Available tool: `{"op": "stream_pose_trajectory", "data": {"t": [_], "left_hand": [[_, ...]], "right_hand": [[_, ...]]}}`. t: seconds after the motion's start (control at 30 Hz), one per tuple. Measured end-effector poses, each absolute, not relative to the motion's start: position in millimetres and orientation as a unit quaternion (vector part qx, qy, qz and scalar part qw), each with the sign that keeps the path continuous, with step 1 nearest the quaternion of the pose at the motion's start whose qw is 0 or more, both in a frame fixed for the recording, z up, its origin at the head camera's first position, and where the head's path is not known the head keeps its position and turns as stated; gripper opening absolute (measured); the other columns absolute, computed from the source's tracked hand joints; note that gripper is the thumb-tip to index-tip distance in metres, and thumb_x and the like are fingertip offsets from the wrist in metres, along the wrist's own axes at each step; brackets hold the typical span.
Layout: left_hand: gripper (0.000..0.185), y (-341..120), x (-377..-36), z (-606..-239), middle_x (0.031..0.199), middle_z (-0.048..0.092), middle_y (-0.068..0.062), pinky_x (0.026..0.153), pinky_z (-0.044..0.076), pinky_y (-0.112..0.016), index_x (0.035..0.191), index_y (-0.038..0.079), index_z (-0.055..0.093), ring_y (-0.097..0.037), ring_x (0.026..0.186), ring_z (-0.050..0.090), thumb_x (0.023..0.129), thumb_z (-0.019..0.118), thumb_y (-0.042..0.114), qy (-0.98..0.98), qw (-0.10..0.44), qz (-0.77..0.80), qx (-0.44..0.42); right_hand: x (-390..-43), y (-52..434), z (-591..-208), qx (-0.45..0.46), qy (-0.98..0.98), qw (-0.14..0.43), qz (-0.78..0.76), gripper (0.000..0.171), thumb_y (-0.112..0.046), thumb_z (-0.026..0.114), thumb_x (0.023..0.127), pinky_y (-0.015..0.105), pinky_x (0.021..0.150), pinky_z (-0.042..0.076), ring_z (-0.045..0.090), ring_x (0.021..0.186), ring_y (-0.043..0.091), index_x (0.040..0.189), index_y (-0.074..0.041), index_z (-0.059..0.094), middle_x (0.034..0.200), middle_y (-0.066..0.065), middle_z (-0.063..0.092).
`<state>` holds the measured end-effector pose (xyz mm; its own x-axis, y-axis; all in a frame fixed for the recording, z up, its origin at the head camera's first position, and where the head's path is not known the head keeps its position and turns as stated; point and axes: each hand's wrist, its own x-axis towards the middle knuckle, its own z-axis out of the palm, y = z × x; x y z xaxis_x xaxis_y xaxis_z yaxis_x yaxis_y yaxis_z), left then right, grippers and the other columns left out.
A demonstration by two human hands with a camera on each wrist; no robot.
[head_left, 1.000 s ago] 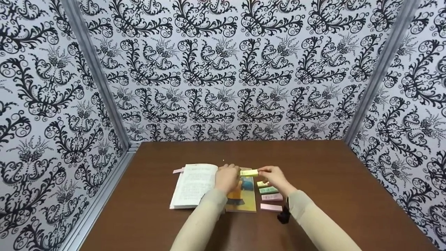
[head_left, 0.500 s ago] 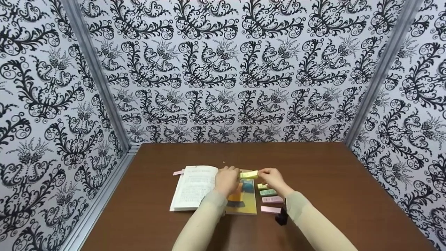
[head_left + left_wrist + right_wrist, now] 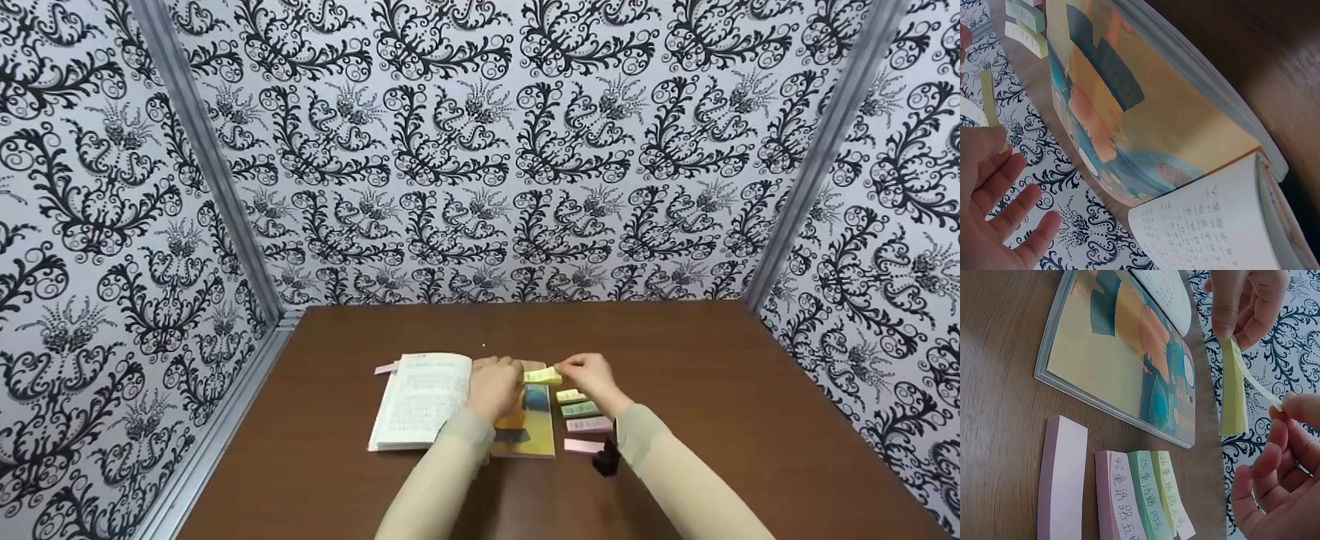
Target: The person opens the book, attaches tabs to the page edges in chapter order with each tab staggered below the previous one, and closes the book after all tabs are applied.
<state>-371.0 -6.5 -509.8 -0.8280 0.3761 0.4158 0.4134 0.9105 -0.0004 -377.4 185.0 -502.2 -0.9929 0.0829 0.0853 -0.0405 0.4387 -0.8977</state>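
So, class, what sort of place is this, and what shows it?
Probably an indoor booth for desk work: patterned walls stand behind and on both sides of a table holding an open book.

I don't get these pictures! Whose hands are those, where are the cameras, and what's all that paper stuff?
There's no robot here, just one person's two bare hands. The wide picture comes from a camera on the person's head, looking forward and down. The close-ups come from a camera on each wrist. The left hand holds a yellow pad by one end. The right hand pinches the tip of a paper strip that curves away from it. On the brown table lie an open book, a blank pink pad, and three pads with writing: pink, green and yellow.
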Motion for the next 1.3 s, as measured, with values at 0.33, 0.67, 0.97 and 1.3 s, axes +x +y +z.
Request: {"op": "stream_pose_trajectory", "data": {"t": [0.33,0.67,0.97,1.3], "left_hand": [[0.012,-8.4,-367.8,-514.5,0.098,0.07,-0.001,0.084,0.051,-0.038,0.097,0.015,0.071,-0.021,0.096,0.064,0.09,0.066,0.024,-0.951,0.222,-0.047,-0.208],[0.026,-9.0,-369.4,-517.9,0.103,0.07,-0.003,0.086,0.049,-0.042,0.114,0.013,0.07,-0.023,0.1,0.063,0.091,0.063,0.026,-0.954,0.216,-0.04,-0.205],[0.022,-9.4,-369.2,-519.8,0.097,0.069,-0.001,0.081,0.049,-0.04,0.108,0.015,0.071,-0.024,0.095,0.062,0.09,0.065,0.025,-0.954,0.218,-0.035,-0.2],[0.016,-10.9,-366.1,-515.8,0.09,0.067,-0.002,0.07,0.053,-0.037,0.099,0.014,0.071,-0.022,0.086,0.064,0.087,0.066,0.024,-0.951,0.227,-0.046,-0.202]], "right_hand": [[-375.9,183.7,-503.6,0.0,-0.864,0.085,0.497,0.013,-0.013,0.073,0.08,0.027,0.056,0.041,0.051,0.064,0.014,0.078,0.0,0.075,0.074,0.002,0.066],[-377.8,182.8,-500.2,0.013,-0.864,0.081,0.498,0.012,-0.012,0.073,0.08,0.028,0.061,0.045,0.057,0.072,0.016,0.079,-0.001,0.076,0.082,0.007,0.07],[-378.1,181.1,-500.5,0.018,-0.864,0.082,0.496,0.01,-0.012,0.074,0.078,0.028,0.063,0.045,0.057,0.074,0.015,0.076,-0.002,0.076,0.081,0.006,0.071],[-377.1,180.1,-496.5,0.043,-0.865,0.077,0.494,0.011,-0.012,0.072,0.081,0.029,0.066,0.046,0.059,0.075,0.014,0.079,-0.003,0.077,0.082,0.005,0.071]]}}
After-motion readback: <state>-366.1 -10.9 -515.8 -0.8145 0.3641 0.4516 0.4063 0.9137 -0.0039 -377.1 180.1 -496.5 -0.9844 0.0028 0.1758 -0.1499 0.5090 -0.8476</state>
